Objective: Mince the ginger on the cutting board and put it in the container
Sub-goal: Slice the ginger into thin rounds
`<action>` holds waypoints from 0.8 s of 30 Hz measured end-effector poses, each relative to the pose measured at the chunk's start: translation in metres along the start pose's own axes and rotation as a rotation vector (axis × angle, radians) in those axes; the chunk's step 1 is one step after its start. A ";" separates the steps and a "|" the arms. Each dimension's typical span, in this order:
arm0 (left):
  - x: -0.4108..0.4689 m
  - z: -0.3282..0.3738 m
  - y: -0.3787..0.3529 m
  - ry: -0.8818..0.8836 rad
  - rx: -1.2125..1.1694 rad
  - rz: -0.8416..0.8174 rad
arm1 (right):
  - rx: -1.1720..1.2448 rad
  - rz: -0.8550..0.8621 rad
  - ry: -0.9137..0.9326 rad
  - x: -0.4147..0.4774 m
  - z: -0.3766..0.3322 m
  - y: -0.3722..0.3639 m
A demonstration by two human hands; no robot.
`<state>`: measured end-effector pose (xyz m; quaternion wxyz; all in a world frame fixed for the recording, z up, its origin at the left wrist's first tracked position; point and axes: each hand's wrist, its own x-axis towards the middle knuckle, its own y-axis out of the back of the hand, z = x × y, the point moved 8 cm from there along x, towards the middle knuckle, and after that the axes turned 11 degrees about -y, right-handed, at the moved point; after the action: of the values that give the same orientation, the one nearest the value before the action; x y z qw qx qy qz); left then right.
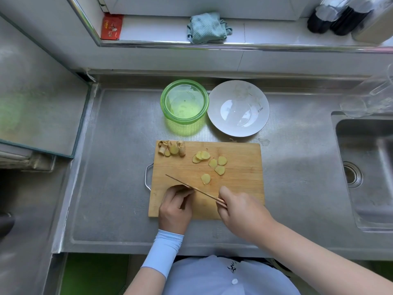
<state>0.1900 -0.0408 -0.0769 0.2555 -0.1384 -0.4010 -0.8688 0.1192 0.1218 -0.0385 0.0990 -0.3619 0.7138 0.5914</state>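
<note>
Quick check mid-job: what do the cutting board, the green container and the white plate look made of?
Cutting board: wood or bamboo, matte; tan strips with visible grain lines. Green container: translucent and glossy, glass or plastic, cannot tell which; light passes through onto the counter. White plate: probably glazed ceramic, with sharp bright reflections.

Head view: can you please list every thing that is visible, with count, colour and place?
cutting board: one, wooden, counter centre
ginger slices: about seven, yellow, on board
ginger ends: few, brownish, board's far left corner
knife: one, thin blade, over board
container: one, green, behind board
plate: one, white, right of container
cloth: one, teal, ledge
sink: one, steel, right
left grip: one, blue-sleeved, fingers curled beside blade
right grip: one, bare, holds knife
</note>
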 end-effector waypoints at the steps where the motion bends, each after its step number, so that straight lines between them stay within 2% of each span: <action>1: 0.000 0.002 0.001 -0.014 0.007 0.011 | -0.014 0.007 0.004 -0.003 0.002 -0.001; 24: -0.001 -0.003 0.000 0.040 -0.016 0.023 | -0.064 0.005 0.005 -0.013 0.010 -0.008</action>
<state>0.1912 -0.0431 -0.0796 0.2723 -0.1278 -0.3870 -0.8716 0.1309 0.1361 -0.0403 0.0843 -0.3646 0.6957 0.6132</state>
